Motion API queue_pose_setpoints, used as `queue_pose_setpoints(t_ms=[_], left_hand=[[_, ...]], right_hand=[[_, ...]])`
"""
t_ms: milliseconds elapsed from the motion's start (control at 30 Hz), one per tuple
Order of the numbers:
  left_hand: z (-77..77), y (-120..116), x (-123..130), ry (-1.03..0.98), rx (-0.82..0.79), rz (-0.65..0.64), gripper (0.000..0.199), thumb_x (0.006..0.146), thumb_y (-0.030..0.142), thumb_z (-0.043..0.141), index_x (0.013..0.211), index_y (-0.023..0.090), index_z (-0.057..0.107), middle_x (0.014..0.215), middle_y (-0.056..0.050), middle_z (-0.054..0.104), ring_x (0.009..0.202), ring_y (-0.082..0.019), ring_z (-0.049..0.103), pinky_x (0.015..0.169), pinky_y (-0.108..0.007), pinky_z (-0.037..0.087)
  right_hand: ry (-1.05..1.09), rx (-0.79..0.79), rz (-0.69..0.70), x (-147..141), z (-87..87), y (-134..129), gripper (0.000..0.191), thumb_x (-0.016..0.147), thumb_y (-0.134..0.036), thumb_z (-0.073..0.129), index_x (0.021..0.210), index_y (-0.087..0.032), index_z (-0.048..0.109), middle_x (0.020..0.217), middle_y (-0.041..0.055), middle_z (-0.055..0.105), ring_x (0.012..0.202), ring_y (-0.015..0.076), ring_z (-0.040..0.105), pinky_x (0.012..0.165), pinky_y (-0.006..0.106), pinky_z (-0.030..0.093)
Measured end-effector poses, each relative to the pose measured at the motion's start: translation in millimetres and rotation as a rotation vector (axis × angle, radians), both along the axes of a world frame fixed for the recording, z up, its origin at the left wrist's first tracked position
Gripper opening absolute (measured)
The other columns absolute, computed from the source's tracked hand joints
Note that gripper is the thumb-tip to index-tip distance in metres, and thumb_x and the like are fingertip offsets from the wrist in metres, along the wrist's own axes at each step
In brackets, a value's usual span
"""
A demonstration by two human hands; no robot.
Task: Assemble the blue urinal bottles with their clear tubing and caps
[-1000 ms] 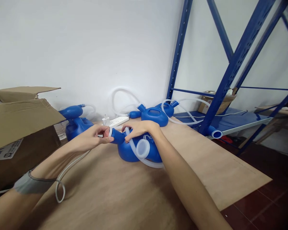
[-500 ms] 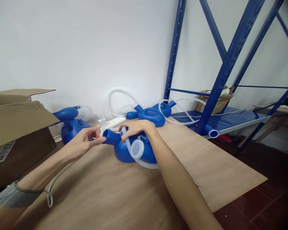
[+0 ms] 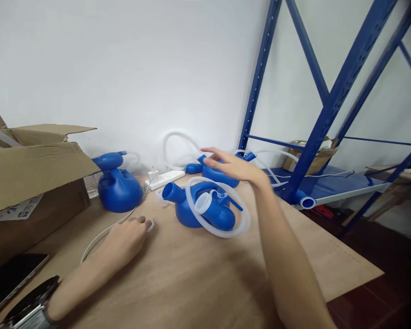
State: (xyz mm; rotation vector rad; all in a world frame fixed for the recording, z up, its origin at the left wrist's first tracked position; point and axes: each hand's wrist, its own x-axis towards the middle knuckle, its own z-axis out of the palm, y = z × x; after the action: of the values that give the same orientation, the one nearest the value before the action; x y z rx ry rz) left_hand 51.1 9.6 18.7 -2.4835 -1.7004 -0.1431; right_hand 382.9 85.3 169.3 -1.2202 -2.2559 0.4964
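- The left hand (image 3: pixel 130 236), left of centre in the lower half of the frame, has its fingers curled in, pinching a small white ring (image 3: pixel 151 225) low over the table (image 3: pixel 178 283).
- The right hand (image 3: pixel 233 167), just right of centre, is spread wide and holds nothing; it overlaps the far jug (image 3: pixel 222 179), and I cannot tell whether they touch.
- The near jug (image 3: pixel 187 215) sits on the table at the centre of the frame, its open mouth tilted toward the upper left.
- A clear hose (image 3: pixel 247 223) loops across that jug, around a blue bulb (image 3: pixel 222 216) with a white cap (image 3: pixel 203 203).
- Left of centre, another jug (image 3: pixel 120 194) stands beside the cardboard box (image 3: pixel 37 178).
- A white power strip (image 3: pixel 166 179) lies behind the near jug.
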Motion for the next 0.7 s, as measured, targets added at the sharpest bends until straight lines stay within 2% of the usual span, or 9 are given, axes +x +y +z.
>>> queue_pose_setpoints(t_ms=[67,100,200,267,367,467,567,633,700], left_hand=[[-5.8,1,0,0.096,0.027,0.022,0.038,0.095,0.011,0.034,0.101,0.018,0.071,0.102,-0.015,0.07,0.085,-0.031,0.069,0.061,-0.036,0.044],[-6.7,1,0,0.123,0.05,0.031,0.039,0.096,0.011,0.033,0.105,0.017,0.071,0.106,-0.016,0.07,0.088,-0.032,0.07,0.062,-0.037,0.047],[-6.9,-3,5,0.131,0.139,0.034,0.045,0.096,0.006,0.032,0.121,0.014,0.068,0.12,-0.019,0.069,0.101,-0.035,0.07,0.066,-0.039,0.054],[-7.4,-8,12,0.117,0.207,-0.015,0.051,0.095,0.003,0.032,0.134,0.013,0.063,0.127,-0.02,0.069,0.108,-0.035,0.07,0.07,-0.042,0.058],[-9.0,-18,26,-0.011,0.371,-0.122,0.049,0.105,0.021,0.036,0.152,0.014,0.048,0.138,-0.021,0.066,0.115,-0.035,0.069,0.078,-0.044,0.061],[-9.6,-27,37,-0.2,0.474,-0.247,0.073,0.106,0.049,0.042,0.167,0.02,0.015,0.154,-0.021,0.054,0.126,-0.034,0.064,0.085,-0.042,0.061],[-11.8,-33,41,-0.337,0.406,-0.353,0.088,0.103,0.06,0.043,0.167,0.026,-0.007,0.155,-0.019,0.053,0.13,-0.033,0.063,0.09,-0.041,0.06],[-16.0,-35,40,-0.39,0.327,-0.343,0.087,0.103,0.061,0.043,0.167,0.029,-0.004,0.152,-0.018,0.056,0.123,-0.032,0.067,0.088,-0.042,0.06],[-21.8,-34,36,-0.407,0.26,-0.297,0.079,0.103,0.061,0.042,0.167,0.03,0.009,0.148,-0.017,0.059,0.114,-0.032,0.071,0.084,-0.042,0.06]], right_hand=[[-0.014,-0.011,0.015,18,2.9,-16,0.07,0.094,-0.069,0.055,0.152,-0.029,0.051,0.134,0.0089,0.07,0.12,0.0306,0.067,0.106,0.048,0.051],[-0.069,-0.054,0.046,25,-1.3,-23,0.074,0.09,-0.068,0.063,0.152,-0.029,0.052,0.133,0.0089,0.07,0.119,0.0314,0.067,0.105,0.048,0.052],[-0.2,-0.123,0.095,37,-32.4,-33,0.1,0.07,-0.062,0.085,0.157,-0.031,0.047,0.139,0.0101,0.068,0.122,0.0365,0.066,0.101,0.049,0.056],[-0.146,-0.097,0.07,37,-59.4,-35,0.102,0.068,-0.06,0.088,0.157,-0.032,0.046,0.148,0.0114,0.061,0.129,0.0383,0.062,0.101,0.05,0.058],[0.006,-0.057,0.049,26,-91.1,-37,0.095,0.071,-0.056,0.087,0.155,-0.032,0.049,0.151,0.0113,0.058,0.13,0.0362,0.062,0.1,0.05,0.059],[0.155,-0.007,0.128,5,-109.6,-43,0.085,0.074,-0.052,0.087,0.15,-0.03,0.054,0.143,0.0116,0.064,0.122,0.0338,0.068,0.096,0.047,0.061],[0.241,0.021,0.236,-18,-124.2,-52,0.084,0.077,-0.053,0.086,0.15,-0.028,0.054,0.137,0.0114,0.069,0.119,0.0321,0.07,0.096,0.045,0.062],[0.257,0.073,0.315,-28,-134.3,-59,0.079,0.078,-0.056,0.084,0.148,-0.028,0.057,0.136,0.0107,0.07,0.124,0.0321,0.069,0.105,0.047,0.057],[0.265,0.147,0.355,-33,-144.5,-64,0.077,0.077,-0.06,0.084,0.144,-0.03,0.06,0.135,0.0098,0.071,0.125,0.0323,0.068,0.111,0.05,0.053]])
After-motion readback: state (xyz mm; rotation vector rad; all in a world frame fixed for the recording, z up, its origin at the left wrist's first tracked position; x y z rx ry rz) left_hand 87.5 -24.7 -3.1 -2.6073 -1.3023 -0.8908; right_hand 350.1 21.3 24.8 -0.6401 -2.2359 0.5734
